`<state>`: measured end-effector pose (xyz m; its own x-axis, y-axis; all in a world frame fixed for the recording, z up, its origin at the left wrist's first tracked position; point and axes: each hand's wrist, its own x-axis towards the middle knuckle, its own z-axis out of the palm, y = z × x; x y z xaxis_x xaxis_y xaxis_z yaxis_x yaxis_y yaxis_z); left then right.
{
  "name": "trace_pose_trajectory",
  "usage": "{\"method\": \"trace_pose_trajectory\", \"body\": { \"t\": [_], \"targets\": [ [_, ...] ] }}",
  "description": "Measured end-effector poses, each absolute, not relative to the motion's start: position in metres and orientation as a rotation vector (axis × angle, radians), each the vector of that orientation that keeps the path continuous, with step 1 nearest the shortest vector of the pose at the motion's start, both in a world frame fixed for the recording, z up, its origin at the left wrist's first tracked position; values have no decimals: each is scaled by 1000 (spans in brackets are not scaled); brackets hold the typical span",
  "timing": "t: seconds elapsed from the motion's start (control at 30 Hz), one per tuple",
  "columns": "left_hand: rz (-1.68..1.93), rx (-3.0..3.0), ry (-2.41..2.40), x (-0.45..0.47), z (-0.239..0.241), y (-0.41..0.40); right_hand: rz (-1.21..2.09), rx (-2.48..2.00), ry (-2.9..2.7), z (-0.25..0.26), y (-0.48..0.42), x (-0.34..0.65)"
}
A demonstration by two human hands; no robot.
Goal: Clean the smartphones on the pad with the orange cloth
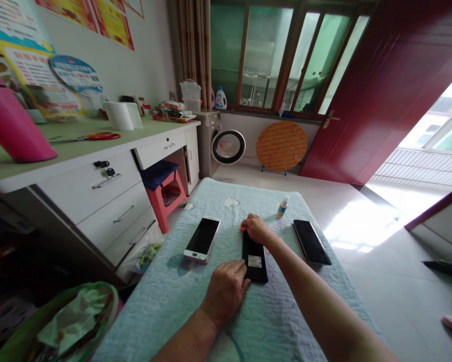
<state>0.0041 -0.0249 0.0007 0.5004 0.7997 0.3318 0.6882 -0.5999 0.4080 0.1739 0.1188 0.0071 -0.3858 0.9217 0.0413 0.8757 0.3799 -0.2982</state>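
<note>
A black phone (259,274) lies in front of me on a light blue quilted cloth (195,306), a pale sticker on its upper face. My left hand (226,290) grips the phone's near left edge, fingers curled. At the far end, my right hand (257,229) is closed and pressed onto the phone. A bit of something orange (243,228) shows under its fingertips; most of it is hidden. To the left lies a white phone (203,237) with a dark screen. On the right is another black phone (311,242). Beyond it stands a small spray bottle (282,207).
Along the left runs a desk (97,146) bearing a pink bottle (12,120) and scissors (93,137). A pink stool (165,196) stands beneath it. A bin (114,301) sits at lower left. Farther back are a washing machine (209,131) and a round wooden tabletop (282,146).
</note>
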Motion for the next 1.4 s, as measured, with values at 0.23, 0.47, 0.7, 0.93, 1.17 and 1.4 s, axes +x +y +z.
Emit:
{"method": "trace_pose_trajectory", "body": {
  "t": [0.23,0.47,0.7,0.93,1.17,1.4],
  "targets": [
    [687,2521,1293,7,5,-27,316,-1710,-2321,4,108,202],
    [730,2491,1302,6,1,-26,286,-1807,-2219,3,92,229],
    [800,2473,1289,4,-4,-23,288,-1867,-2137,4,56,223],
    [796,2493,1299,5,-3,-23,416,-1821,-2140,10,8,220],
    [805,2526,1303,5,-6,-23,559,-1770,-2103,18,-36,213],
    [865,2519,1291,5,-8,-23,683,-1651,-2149,26,-63,209]
  ]
}}
